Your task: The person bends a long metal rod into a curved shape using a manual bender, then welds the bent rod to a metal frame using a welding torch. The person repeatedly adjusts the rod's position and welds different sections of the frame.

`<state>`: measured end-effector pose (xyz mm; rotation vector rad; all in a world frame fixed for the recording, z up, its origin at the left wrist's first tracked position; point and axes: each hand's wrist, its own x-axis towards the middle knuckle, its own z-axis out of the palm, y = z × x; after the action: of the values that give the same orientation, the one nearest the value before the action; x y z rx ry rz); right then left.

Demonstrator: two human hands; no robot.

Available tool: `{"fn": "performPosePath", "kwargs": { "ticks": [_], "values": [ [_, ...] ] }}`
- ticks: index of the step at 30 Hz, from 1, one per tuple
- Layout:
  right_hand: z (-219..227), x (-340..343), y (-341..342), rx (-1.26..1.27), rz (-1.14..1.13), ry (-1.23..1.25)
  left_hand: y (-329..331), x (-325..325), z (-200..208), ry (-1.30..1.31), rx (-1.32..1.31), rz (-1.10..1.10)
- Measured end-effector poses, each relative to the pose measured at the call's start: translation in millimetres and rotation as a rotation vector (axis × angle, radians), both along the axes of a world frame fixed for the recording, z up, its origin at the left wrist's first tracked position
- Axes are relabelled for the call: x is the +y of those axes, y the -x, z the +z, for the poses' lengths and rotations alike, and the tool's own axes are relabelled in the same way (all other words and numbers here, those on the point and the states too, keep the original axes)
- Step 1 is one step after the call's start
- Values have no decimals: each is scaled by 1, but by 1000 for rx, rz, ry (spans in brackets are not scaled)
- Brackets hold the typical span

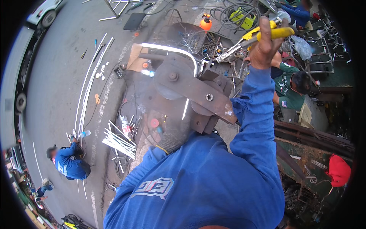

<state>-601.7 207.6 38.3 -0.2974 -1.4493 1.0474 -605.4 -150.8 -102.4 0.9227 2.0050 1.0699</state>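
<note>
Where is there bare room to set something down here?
Bare road, save small tools, between the truck and the long rods, and between the truck and the metal frame. Crowded: the tool pile beyond the bender, and the cut tubes left of the left hand.

the head camera is the left unit of a side-by-side fisheye pair and faces down from the wearer's head. the blue shirt (225, 183) fills the near side at close range; the brown metal machine (187, 84) lies beyond it. coverage extends left across the road (57, 95) and right to a person in green (286, 87). straight edges bow toward the rim.
</note>
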Motion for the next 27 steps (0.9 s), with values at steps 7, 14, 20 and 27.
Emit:
{"fn": "performPosePath", "kwargs": {
  "ticks": [7, 14, 20, 27],
  "values": [
    [-34, 7, 48, -39, -166, -169, -1, -3, -26, -7, 49, 0],
    [-68, 10, 68, -135, 231, 215, -1, -3, -18, 18, 418, -109],
    [-82, 26, 77, -110, 280, 261, 4, 4, 1, 64, 18, -55],
    [-78, 19, 77, -77, 266, 150, 8, 8, 17, 96, -152, 9]
  ]
}}
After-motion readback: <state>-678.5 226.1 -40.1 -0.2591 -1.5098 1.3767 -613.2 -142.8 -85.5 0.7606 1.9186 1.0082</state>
